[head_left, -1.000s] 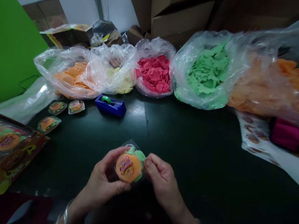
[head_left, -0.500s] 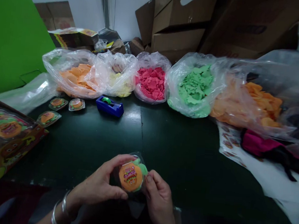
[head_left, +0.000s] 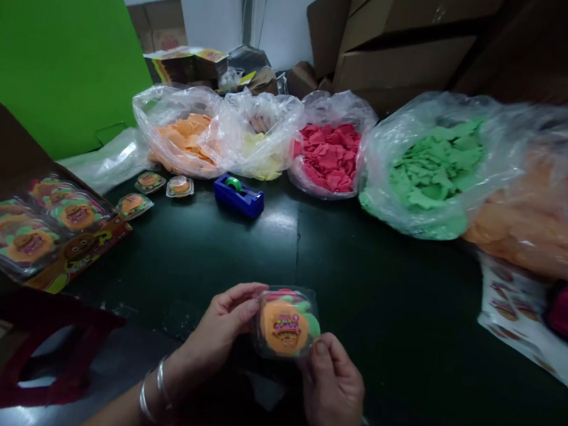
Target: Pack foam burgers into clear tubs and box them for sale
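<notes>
A clear plastic clamshell pack point(head_left: 286, 326) is between my hands, over the near edge of the dark green table point(head_left: 230, 248). Inside it are an orange bun-shaped piece with a printed burger-character label, plus green and red pieces. My left hand point(head_left: 226, 321) grips its left side between thumb and fingers. At the lower right corner, my right hand point(head_left: 332, 385) pinches the pack with thumb and bent fingers. Two silver bangles circle my left wrist.
An open display box point(head_left: 84, 247) of burger packs stands at left. Several loose packs point(head_left: 134, 205) lie near a blue tape dispenser point(head_left: 238, 196). Behind are plastic bags of orange, yellow, red point(head_left: 327, 157) and green pieces point(head_left: 439, 164). A sticker sheet point(head_left: 516, 309) lies at right.
My view has swung left, so more of the display box shows. The pack is turned more upright, and my left fingers have shifted from around its top to its left side.
</notes>
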The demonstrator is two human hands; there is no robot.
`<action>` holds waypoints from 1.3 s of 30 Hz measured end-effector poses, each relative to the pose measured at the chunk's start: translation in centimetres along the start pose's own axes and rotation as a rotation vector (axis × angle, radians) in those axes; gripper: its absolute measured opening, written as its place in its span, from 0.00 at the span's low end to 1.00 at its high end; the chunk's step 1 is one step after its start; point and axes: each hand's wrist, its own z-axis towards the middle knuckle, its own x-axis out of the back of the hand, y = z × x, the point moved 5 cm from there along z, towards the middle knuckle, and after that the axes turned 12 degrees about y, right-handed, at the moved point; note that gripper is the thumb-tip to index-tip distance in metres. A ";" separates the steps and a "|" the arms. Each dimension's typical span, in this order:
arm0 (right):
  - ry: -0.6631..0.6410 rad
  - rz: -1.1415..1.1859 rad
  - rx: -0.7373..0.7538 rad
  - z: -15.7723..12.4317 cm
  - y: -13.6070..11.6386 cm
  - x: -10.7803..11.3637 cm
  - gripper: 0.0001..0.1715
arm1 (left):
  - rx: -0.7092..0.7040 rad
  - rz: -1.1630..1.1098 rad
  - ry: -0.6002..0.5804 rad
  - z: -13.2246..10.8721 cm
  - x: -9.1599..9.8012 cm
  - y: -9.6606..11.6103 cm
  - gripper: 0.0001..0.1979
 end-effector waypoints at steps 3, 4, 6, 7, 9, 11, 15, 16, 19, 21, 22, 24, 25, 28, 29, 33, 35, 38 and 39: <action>-0.032 -0.164 -0.042 -2.0 0.6 1.1 0.21 | 0.073 0.003 -0.030 -1.1 0.6 -0.5 0.15; -0.078 -0.230 -0.045 -2.8 0.7 1.5 0.21 | 0.111 0.014 -0.049 -1.7 1.0 -0.8 0.14; -0.203 -0.344 -0.028 -4.3 0.7 2.1 0.19 | 0.188 0.055 -0.065 -3.2 2.0 -1.7 0.13; -0.247 -0.383 -0.012 -5.0 0.6 2.4 0.18 | 0.216 0.086 -0.065 -3.9 2.5 -2.0 0.14; -0.235 -0.401 -0.007 -6.0 0.2 3.4 0.13 | 0.240 0.171 -0.064 -5.3 3.3 -2.6 0.15; -0.131 -0.347 -0.044 -6.7 0.1 4.3 0.12 | 0.230 0.270 -0.079 -6.3 3.8 -3.0 0.15; -0.081 -0.289 -0.122 -7.8 0.7 4.7 0.14 | 0.146 0.388 -0.162 -7.1 3.7 -3.2 0.11; -0.088 -0.297 -0.125 -8.0 0.9 4.7 0.14 | 0.137 0.392 -0.176 -7.2 3.7 -3.2 0.11; -0.119 -0.318 -0.118 -8.3 1.1 5.0 0.14 | 0.146 0.395 -0.191 -7.5 4.0 -3.6 0.10; -0.159 -0.343 -0.118 -8.5 1.1 5.2 0.12 | 0.150 0.408 -0.197 -7.6 4.2 -3.9 0.09; -0.177 -0.355 -0.120 -8.5 1.2 5.4 0.12 | 0.156 0.414 -0.202 -7.6 4.3 -4.1 0.09; -0.195 -0.360 -0.139 -8.7 1.4 5.7 0.13 | 0.193 0.418 -0.212 -7.6 4.5 -4.6 0.10; -0.195 -0.351 -0.155 -8.7 1.6 5.8 0.13 | 0.223 0.419 -0.218 -7.6 4.6 -4.8 0.10; -0.179 -0.286 -0.204 -8.9 2.1 6.1 0.15 | 0.299 0.415 -0.269 -8.0 4.8 -4.9 0.13; -0.175 -0.261 -0.216 -9.0 2.2 6.1 0.15 | 0.312 0.415 -0.303 -8.2 4.7 -4.8 0.14; -0.136 -0.189 -0.212 -9.3 2.1 5.9 0.15 | 0.323 0.383 -0.417 -9.0 4.1 -4.6 0.17; -0.099 -0.156 -0.194 -9.0 1.7 5.4 0.15 | 0.272 0.335 -0.355 -8.5 3.5 -4.7 0.17; -0.069 -0.100 -0.173 -7.7 0.9 3.8 0.15 | 0.145 0.232 -0.140 -6.8 2.3 -4.2 0.15; -0.065 -0.081 -0.153 -7.0 0.6 3.1 0.14 | 0.111 0.187 -0.079 -6.1 1.8 -3.7 0.15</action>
